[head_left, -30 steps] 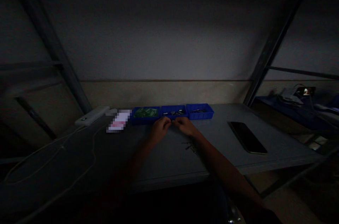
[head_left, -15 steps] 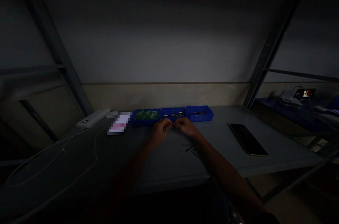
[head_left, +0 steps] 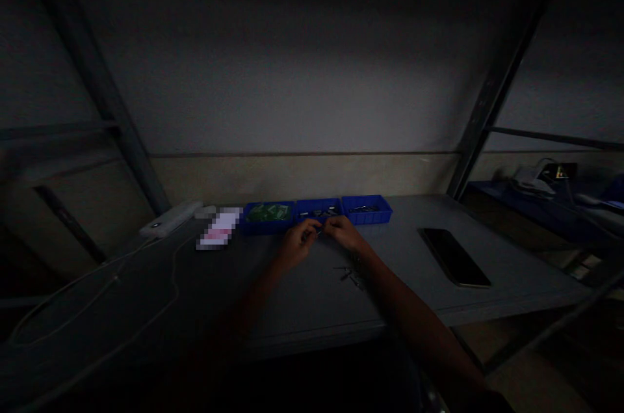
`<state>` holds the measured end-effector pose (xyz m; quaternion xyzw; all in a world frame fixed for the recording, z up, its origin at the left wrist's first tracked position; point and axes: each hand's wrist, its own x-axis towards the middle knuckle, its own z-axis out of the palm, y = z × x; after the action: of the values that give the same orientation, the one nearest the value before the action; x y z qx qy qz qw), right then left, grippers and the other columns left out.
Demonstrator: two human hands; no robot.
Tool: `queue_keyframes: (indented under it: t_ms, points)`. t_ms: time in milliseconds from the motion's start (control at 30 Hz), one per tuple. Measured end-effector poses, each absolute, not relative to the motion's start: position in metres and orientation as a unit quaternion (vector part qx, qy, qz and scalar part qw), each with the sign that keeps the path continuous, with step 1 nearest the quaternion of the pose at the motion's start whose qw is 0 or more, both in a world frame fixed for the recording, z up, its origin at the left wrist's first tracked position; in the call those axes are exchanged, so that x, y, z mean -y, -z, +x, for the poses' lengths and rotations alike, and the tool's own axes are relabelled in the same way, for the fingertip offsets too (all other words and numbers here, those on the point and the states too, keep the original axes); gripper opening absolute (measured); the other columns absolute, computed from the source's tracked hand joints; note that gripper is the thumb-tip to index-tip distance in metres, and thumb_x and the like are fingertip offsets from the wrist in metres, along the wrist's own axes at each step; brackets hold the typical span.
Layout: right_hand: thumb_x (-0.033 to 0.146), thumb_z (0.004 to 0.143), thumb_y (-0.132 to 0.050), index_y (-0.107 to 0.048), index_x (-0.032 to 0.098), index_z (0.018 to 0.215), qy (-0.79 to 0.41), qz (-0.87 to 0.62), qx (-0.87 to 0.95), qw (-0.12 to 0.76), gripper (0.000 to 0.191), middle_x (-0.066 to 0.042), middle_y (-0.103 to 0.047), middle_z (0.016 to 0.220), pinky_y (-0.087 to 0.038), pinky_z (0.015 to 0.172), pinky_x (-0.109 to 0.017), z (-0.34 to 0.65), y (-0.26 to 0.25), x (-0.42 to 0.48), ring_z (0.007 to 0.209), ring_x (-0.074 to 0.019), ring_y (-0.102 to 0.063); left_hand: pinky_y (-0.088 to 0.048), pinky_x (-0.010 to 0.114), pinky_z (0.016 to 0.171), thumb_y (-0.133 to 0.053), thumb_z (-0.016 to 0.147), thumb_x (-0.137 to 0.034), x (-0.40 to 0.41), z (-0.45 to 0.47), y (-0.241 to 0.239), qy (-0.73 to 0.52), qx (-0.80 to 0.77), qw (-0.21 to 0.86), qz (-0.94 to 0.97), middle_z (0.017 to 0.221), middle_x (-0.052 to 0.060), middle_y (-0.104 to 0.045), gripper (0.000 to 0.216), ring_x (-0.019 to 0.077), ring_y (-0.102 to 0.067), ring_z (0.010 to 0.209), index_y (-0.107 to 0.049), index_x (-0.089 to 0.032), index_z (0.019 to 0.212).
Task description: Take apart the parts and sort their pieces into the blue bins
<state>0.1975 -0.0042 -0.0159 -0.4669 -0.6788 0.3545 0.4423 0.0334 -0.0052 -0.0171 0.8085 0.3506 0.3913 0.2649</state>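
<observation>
My left hand (head_left: 298,244) and my right hand (head_left: 344,233) meet in front of the middle blue bin (head_left: 319,203). Both have their fingers pinched together around something small, too dark and tiny to name. Small metal-looking parts lie in that middle bin. Below my right hand, several thin dark and shiny parts (head_left: 351,275) are scattered on the grey table (head_left: 312,309). The left blue bin (head_left: 268,227) holds green packets (head_left: 268,212). In the right blue bin (head_left: 373,218) lie thin metallic pieces (head_left: 363,209).
A dark phone or tablet (head_left: 455,257) lies at the right. On the left are a pixelated bright screen (head_left: 220,229), a white box-like device (head_left: 170,219) and a loose white cable (head_left: 176,279). Metal posts (head_left: 470,140) frame the table, and a wall stands behind.
My hands stay almost in the same place; the fingers have shifted slightly around the small thing between them. The bins and scattered parts have not moved on the table.
</observation>
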Motion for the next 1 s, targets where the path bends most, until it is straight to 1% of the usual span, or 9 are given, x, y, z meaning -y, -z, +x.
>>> queue_keyframes:
  t_ms: [200,267,400,533,600,733,800,867,1000]
  points:
    - [0.021,0.066,-0.048,-0.047,0.016,0.052,-0.362,-0.454,0.68,0.446,0.015,0.005,-0.04,0.051,-0.028,0.052,-0.02,0.196,0.017,0.006,0.052,-0.008,-0.036,-0.042,0.023,0.063,-0.049,0.078,-0.031,0.006,0.035,0.02,-0.391,-0.364,0.286,0.795,0.076,0.002,-0.061,0.026,0.0134,-0.057,0.07,-0.053,-0.017,0.099]
    - [0.022,0.066,-0.048,-0.047,0.016,0.052,-0.373,-0.441,0.684,0.446,0.015,0.005,-0.041,0.051,-0.029,0.052,-0.02,0.195,0.016,0.006,0.052,-0.0081,-0.037,-0.041,0.023,0.062,-0.051,0.077,-0.034,0.004,0.037,0.022,-0.4,-0.355,0.305,0.788,0.074,0.001,-0.06,0.027,0.0134,-0.056,0.069,-0.052,-0.017,0.098]
    - [0.022,0.064,-0.047,-0.048,0.017,0.051,-0.42,-0.426,0.673,0.434,0.014,0.005,-0.041,0.049,-0.029,0.05,-0.021,0.196,0.015,0.008,0.049,-0.0081,-0.036,-0.036,0.021,0.054,-0.056,0.073,-0.034,0.002,0.04,0.026,-0.423,-0.343,0.35,0.762,0.062,-0.003,-0.051,0.026,0.0103,-0.05,0.058,-0.05,-0.016,0.091]
    - [0.021,0.061,-0.046,-0.05,0.017,0.051,-0.479,-0.419,0.651,0.415,0.012,0.004,-0.045,0.048,-0.027,0.047,-0.021,0.199,0.017,0.007,0.046,-0.0083,-0.038,-0.031,0.019,0.049,-0.06,0.07,-0.033,0.002,0.04,0.025,-0.419,-0.325,0.399,0.748,0.057,-0.007,-0.045,0.029,0.0075,-0.045,0.051,-0.046,-0.016,0.089]
    - [0.021,0.06,-0.046,-0.05,0.016,0.049,-0.496,-0.415,0.639,0.416,0.012,0.004,-0.045,0.047,-0.026,0.045,-0.021,0.198,0.017,0.007,0.044,-0.0081,-0.038,-0.03,0.019,0.048,-0.06,0.07,-0.032,0.004,0.039,0.022,-0.409,-0.316,0.422,0.745,0.056,-0.008,-0.044,0.03,0.0068,-0.043,0.05,-0.045,-0.016,0.09]
    - [0.021,0.058,-0.047,-0.05,0.016,0.045,-0.511,-0.411,0.608,0.448,0.014,0.004,-0.042,0.041,-0.025,0.043,-0.021,0.194,0.016,0.008,0.04,-0.0077,-0.035,-0.03,0.019,0.049,-0.058,0.071,-0.031,0.01,0.04,0.013,-0.404,-0.311,0.447,0.735,0.058,-0.007,-0.047,0.029,0.0068,-0.045,0.051,-0.045,-0.016,0.092]
    - [0.02,0.057,-0.047,-0.051,0.016,0.045,-0.519,-0.407,0.592,0.462,0.013,0.003,-0.043,0.04,-0.024,0.042,-0.022,0.192,0.014,0.007,0.039,-0.0078,-0.034,-0.032,0.019,0.05,-0.058,0.071,-0.03,0.013,0.04,0.007,-0.408,-0.311,0.452,0.73,0.058,-0.006,-0.05,0.03,0.0076,-0.047,0.052,-0.046,-0.016,0.094]
    - [0.02,0.056,-0.047,-0.05,0.016,0.044,-0.521,-0.401,0.577,0.484,0.013,0.003,-0.043,0.04,-0.024,0.042,-0.022,0.194,0.013,0.006,0.039,-0.008,-0.035,-0.035,0.02,0.054,-0.058,0.069,-0.029,0.015,0.037,0.001,-0.415,-0.303,0.461,0.724,0.062,-0.004,-0.055,0.033,0.0096,-0.051,0.057,-0.047,-0.016,0.098]
    - [0.021,0.057,-0.042,-0.043,0.018,0.039,-0.488,-0.398,0.552,0.546,0.019,0.003,-0.039,0.039,-0.025,0.042,-0.023,0.206,0.01,0.003,0.039,-0.0078,-0.034,-0.04,0.026,0.066,-0.056,0.07,-0.03,0.016,0.028,-0.007,-0.457,-0.297,0.477,0.689,0.072,0.001,-0.064,0.036,0.0153,-0.057,0.071,-0.049,-0.016,0.102]
